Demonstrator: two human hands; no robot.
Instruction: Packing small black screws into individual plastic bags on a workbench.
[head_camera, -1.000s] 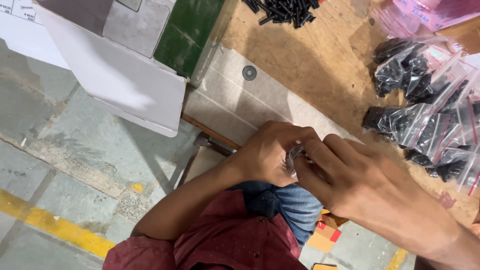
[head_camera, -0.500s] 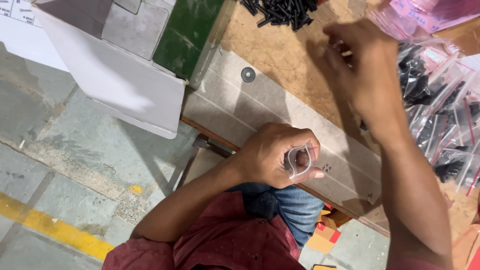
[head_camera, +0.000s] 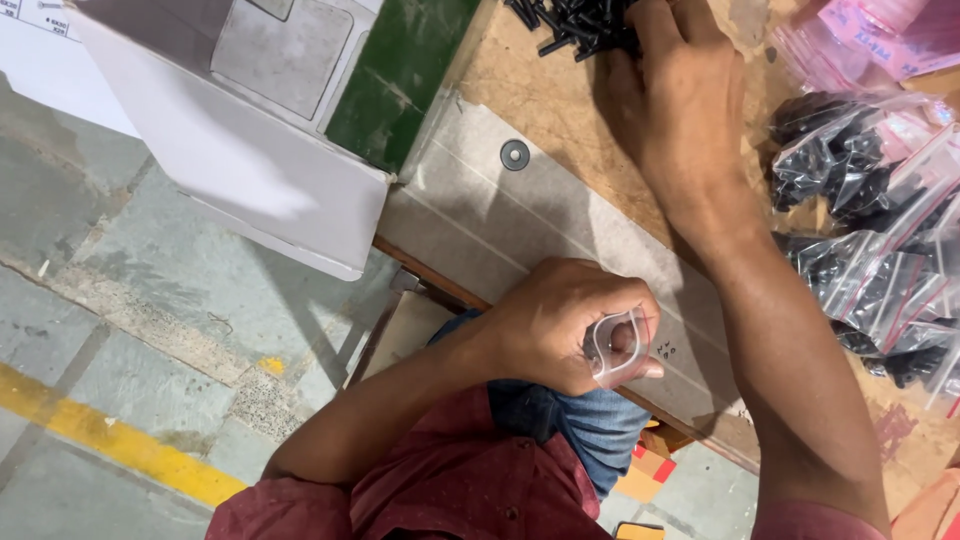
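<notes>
Hands at the wooden table (head_camera: 560, 100)
Left hand (head_camera: 560, 325) holds a small clear bag (head_camera: 615, 347) open – right hand (head_camera: 680, 100) touches the black screws (head_camera: 580, 18).

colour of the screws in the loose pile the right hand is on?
Black screws, under the right hand; head view.

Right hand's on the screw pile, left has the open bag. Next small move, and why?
Probably pinch a few black screws and carry them back to the small clear bag. The right hand already rests on the pile at the top edge of the table, and the left hand holds the bag with its mouth spread open and seemingly nothing inside.
</notes>
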